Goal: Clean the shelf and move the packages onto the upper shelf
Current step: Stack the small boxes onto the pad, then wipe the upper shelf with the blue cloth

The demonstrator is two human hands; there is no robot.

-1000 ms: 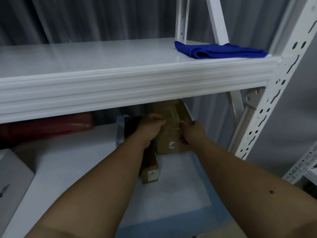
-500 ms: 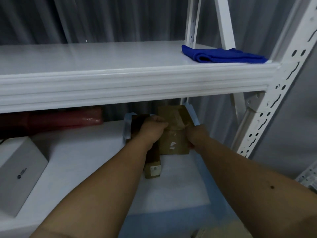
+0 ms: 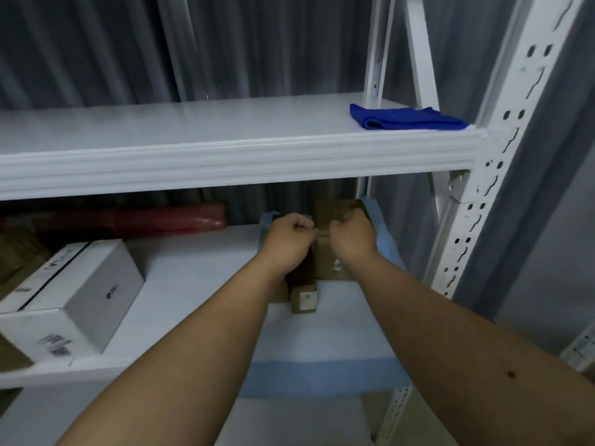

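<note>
Both hands are reaching under the upper shelf [image 3: 225, 156] to a brown cardboard package [image 3: 331, 255] that stands on the lower shelf [image 3: 193, 284], toward its right end near the perforated white upright [image 3: 502, 175]. The left hand [image 3: 288, 238] has its fingers curled over the package's top left edge, and the right hand [image 3: 352, 236] curls over the top right, so the two hands are close together, each clamped on the same box. The package is plain kraft card, with glossy tape across its top and a small white mark low on its front face. Touching its left side lies a narrower, darker brown box [image 3: 303, 291], its end carrying a small white label and pointing outward. Something pale blue [image 3: 384, 243] shows behind and to the right of the package; I cannot tell what it is. Well to the left of the package sits a white carton [image 3: 74, 297] with dark print, and behind that a red roll [image 3: 174, 218] lies along the back. On the upper shelf, above and to the right of the package, rests a folded blue cloth [image 3: 402, 119].
</note>
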